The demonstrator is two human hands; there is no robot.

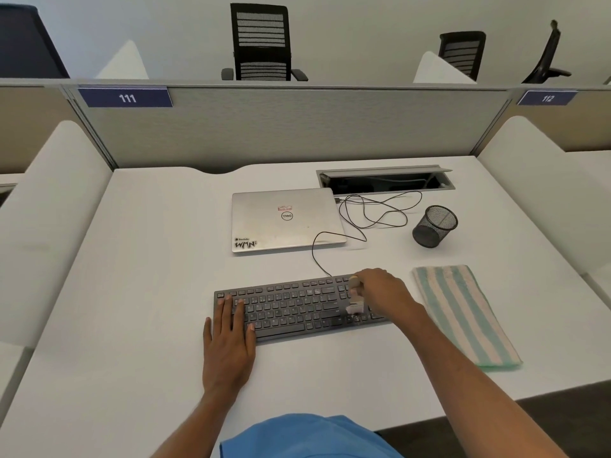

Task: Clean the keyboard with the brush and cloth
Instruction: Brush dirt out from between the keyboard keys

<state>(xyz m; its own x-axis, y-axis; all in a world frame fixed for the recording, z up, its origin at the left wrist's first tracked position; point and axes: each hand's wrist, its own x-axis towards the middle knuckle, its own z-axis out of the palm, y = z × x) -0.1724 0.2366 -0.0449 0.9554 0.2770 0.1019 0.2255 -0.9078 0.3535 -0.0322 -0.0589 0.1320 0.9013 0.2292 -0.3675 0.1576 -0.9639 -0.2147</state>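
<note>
Right-hand grip [380, 289]: brush [355, 297] bristles-down, upright

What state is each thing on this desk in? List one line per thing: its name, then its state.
keyboard: flat on the desk, being brushed at its right end
brush: gripped, bristles down on the keys
right hand: closed around the brush
left hand: flat, fingers on the keyboard's left end
cloth: folded, lying unused
laptop: lid closed
mesh cup: tipped, looks empty
cable hatch: lid open
</note>
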